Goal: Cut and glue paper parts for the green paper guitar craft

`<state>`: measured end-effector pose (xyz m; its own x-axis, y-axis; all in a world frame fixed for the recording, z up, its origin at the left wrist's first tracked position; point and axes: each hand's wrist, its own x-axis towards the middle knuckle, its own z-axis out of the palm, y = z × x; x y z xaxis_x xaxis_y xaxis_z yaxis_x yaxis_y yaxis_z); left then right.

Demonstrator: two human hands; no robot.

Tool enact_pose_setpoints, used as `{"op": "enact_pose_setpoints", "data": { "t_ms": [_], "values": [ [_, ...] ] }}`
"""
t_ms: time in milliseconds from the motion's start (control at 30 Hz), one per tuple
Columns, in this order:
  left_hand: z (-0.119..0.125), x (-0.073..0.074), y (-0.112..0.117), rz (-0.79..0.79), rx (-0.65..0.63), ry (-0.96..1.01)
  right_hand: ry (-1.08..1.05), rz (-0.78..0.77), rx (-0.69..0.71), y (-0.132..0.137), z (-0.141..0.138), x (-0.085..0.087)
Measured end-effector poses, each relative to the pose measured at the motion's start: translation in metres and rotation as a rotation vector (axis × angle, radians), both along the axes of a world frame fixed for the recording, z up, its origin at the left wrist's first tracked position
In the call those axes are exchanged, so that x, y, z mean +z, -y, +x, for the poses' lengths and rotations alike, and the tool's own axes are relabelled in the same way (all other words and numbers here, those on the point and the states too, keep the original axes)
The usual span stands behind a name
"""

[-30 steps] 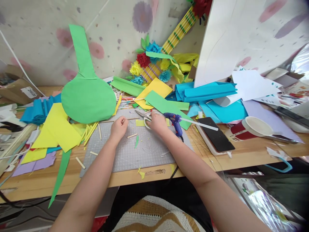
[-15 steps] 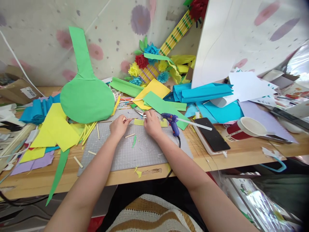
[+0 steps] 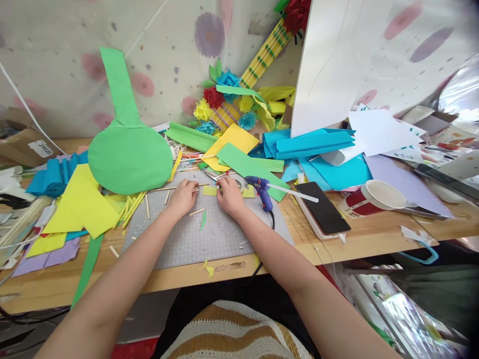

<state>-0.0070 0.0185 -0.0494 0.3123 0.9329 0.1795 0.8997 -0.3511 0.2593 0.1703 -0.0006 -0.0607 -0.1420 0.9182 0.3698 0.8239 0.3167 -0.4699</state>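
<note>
My left hand (image 3: pixel 183 197) is closed in a pinch around a thin wooden stick (image 3: pixel 203 185) above the grey cutting mat (image 3: pixel 209 244). Close by on the right, my right hand (image 3: pixel 229 196) has its fingers bent together; what lies between them, if anything, is hidden. Just beyond those fingers are scissors (image 3: pixel 211 175), partly covered, and a pale ring (image 3: pixel 240 185) shows behind the hand. A yellow strip (image 3: pixel 248 191) lies under and beside my right hand. Short pale stick pieces (image 3: pixel 196 212) and a green paper scrap (image 3: pixel 203 221) are scattered on the mat.
A purple glue gun (image 3: pixel 261 190) with a clear glue stick stands right of my hands. Farther right are a phone (image 3: pixel 324 207) and a paper cup (image 3: pixel 374 198). A green guitar-like shape (image 3: pixel 130 159) leans at the back left. Coloured paper (image 3: pixel 258 164) covers the back.
The view has shifted slightly. My right hand has drawn a little toward me from the scissors, uncovering the pale ring. Another short stick piece now shows left of my left hand.
</note>
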Motion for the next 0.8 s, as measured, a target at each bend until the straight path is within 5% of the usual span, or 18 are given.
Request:
{"op": "enact_pose_setpoints", "data": {
  "t_ms": [300,433,600,800],
  "values": [
    [-0.020,0.005,-0.003,-0.090,-0.086,0.072,0.063,0.025,0.032,0.003,-0.002,0.000],
    [-0.038,0.020,-0.006,-0.091,0.051,0.092,0.063,0.078,0.222,0.007,-0.002,0.009],
    [-0.066,0.040,-0.012,-0.158,0.310,-0.039,0.193,-0.075,0.546,0.011,-0.011,0.020],
    [-0.087,0.038,-0.002,-0.194,0.302,-0.129,0.348,-0.092,0.560,0.006,-0.022,0.020]
  ]
}}
